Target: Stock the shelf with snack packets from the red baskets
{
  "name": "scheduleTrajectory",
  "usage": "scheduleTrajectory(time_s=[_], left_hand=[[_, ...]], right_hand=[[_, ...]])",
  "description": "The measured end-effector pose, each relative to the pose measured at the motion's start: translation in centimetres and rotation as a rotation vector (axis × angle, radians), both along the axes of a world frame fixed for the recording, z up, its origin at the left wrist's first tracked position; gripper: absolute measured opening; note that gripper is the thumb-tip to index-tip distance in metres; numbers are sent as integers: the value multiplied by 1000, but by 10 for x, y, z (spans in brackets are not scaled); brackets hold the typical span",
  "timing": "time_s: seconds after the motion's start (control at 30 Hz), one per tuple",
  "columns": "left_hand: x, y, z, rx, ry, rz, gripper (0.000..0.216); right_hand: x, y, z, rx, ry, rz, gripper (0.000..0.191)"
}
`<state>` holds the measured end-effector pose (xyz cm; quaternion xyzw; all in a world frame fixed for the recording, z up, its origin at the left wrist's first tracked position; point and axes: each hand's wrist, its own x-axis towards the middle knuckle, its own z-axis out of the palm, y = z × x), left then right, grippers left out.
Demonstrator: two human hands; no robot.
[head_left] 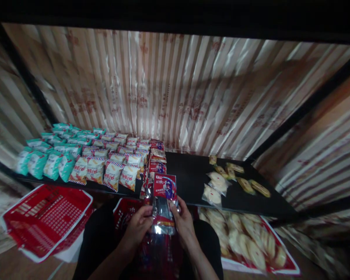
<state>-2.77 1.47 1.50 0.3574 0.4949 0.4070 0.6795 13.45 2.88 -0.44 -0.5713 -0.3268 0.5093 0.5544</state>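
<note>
A red and dark snack packet (165, 188) with a shiny lower part is held upright between my hands, in front of the shelf's edge. My left hand (140, 224) pinches its left side, fingers closed. On its right side, my right hand (184, 222) grips it with the thumb across the front. Just behind it, a row of similar red packets (157, 167) runs back along the black shelf (183, 175). White snack bags (113, 174) with striped tops stand in rows left of that row.
Teal bags (51, 163) fill the shelf's left end. Round wrapped flatbreads (212, 194) and yellow packets (246, 186) lie on the right. Below are a red basket (46, 214) on the left and a basket of wrapped breads (251, 241) on the right. Black posts (306, 105) frame the shelf before a striped curtain (151, 85).
</note>
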Motion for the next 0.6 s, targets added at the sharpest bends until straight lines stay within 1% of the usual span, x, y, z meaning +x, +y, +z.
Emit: scheduleTrajectory(time_s=[0.1,0.2,0.27,0.4,0.5,0.6], left_hand=[[11,10,-4,-17,-36,32,61],[17,23,-3,25,-47,79,68],[18,32,-2,53,-48,88,68],[15,45,-2,49,-48,104,67],[12,52,0,31,-66,146,62],[8,58,4,23,-95,197,53]], right_hand=[[1,22,6,9,-90,-3,68],[1,44,8,60,-253,-15,69],[0,58,7,79,-342,-16,67],[-4,77,2,107,-415,4,64],[-7,86,1,136,-484,6,58],[-9,91,6,140,-523,14,49]])
